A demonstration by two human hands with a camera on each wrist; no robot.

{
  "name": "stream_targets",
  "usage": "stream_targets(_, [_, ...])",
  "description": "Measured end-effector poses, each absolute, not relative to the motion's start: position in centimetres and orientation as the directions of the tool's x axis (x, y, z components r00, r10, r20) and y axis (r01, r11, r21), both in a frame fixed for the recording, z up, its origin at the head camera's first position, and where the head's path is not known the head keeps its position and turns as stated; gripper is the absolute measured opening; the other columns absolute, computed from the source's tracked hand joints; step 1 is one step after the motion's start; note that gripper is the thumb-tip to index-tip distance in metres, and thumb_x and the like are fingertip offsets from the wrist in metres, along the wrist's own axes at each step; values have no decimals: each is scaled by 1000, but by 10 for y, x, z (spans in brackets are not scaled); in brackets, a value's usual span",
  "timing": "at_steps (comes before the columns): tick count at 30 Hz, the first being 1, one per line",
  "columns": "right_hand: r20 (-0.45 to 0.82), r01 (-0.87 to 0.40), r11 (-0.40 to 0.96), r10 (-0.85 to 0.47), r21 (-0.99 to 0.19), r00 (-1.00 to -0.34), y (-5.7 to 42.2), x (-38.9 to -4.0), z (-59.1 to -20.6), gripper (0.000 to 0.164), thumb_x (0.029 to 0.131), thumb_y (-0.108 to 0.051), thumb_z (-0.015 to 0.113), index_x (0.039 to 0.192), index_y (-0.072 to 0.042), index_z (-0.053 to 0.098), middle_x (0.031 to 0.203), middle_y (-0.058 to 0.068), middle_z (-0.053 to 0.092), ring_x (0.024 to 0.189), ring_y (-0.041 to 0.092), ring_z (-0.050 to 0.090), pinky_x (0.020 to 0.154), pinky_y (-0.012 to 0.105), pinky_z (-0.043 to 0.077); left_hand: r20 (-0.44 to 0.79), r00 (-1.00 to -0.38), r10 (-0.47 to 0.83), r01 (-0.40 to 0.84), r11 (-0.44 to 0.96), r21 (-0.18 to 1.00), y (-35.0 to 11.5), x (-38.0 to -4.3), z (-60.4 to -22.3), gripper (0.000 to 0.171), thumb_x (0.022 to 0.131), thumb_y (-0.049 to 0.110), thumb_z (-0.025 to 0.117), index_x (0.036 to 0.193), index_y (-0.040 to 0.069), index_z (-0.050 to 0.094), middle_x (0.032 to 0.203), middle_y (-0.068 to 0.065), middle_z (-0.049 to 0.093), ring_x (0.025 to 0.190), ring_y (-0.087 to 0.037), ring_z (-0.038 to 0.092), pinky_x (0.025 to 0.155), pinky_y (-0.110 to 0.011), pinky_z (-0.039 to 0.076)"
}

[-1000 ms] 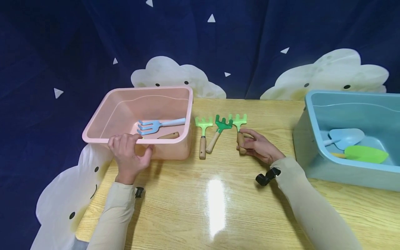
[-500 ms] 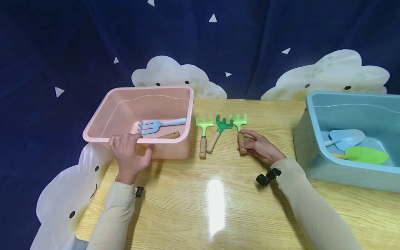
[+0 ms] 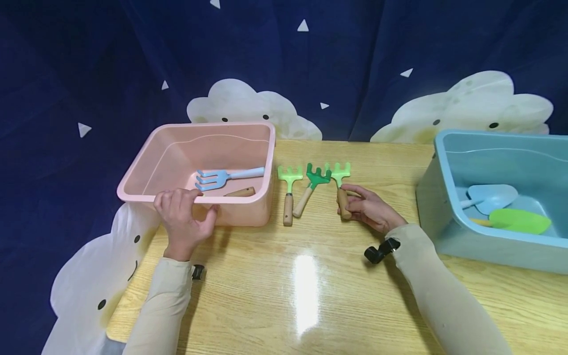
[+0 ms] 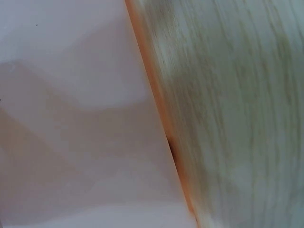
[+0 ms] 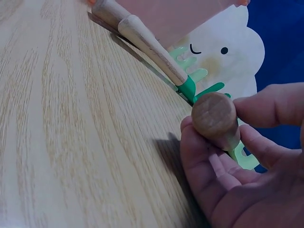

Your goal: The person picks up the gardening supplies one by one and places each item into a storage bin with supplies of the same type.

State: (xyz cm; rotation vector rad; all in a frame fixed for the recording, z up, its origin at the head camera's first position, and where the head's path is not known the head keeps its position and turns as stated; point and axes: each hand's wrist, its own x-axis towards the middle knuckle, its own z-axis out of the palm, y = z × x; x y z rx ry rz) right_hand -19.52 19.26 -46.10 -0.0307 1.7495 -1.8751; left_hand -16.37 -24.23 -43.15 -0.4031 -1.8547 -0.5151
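Note:
My left hand (image 3: 181, 219) grips the near rim of a pink bin (image 3: 239, 212), fingers over the edge and thumb against the outer wall. Inside the bin lie a blue hand fork (image 3: 215, 180) and a wooden handle (image 3: 241, 193); the rest of that tool is hidden. My right hand (image 3: 372, 211) pinches the wooden handle of a light green hand rake (image 3: 339, 173), whose butt end (image 5: 213, 114) faces the right wrist camera. Left of it on the table lie a dark green hand rake (image 3: 317, 177) and another light green rake (image 3: 289, 178). The left wrist view shows only bin wall and tabletop.
At the right stands a blue bin (image 3: 501, 246) with a light blue trowel (image 3: 492, 197) and a green trowel (image 3: 521, 220) inside. Behind the wooden table (image 3: 262, 296) hangs a dark blue curtain (image 3: 248, 44) printed with clouds and triangles.

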Motion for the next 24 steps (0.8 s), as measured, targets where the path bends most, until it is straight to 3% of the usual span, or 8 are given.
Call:
stream_targets(10, [-342, 374, 5, -415, -927, -843, 192, -196, -460, 74, 95, 2, 49, 159, -8, 12, 117, 1, 65, 98, 14, 71, 85, 28, 56, 945, -327, 22, 517, 841, 160, -243, -163, -431, 39, 72, 39, 64, 83, 2, 62, 70, -13, 51, 74, -36, 40, 85, -53, 24])
stream_targets(24, [-329, 347, 18, -369, -938, -869, 192, -193, -464, 74, 93, 3, 52, 158, -7, 17, 124, 11, 60, 98, 15, 72, 85, 27, 56, 947, -320, 26, 516, 843, 151, -242, -165, -432, 39, 72, 40, 63, 83, 2, 62, 69, -14, 51, 73, -36, 40, 84, -53, 25])
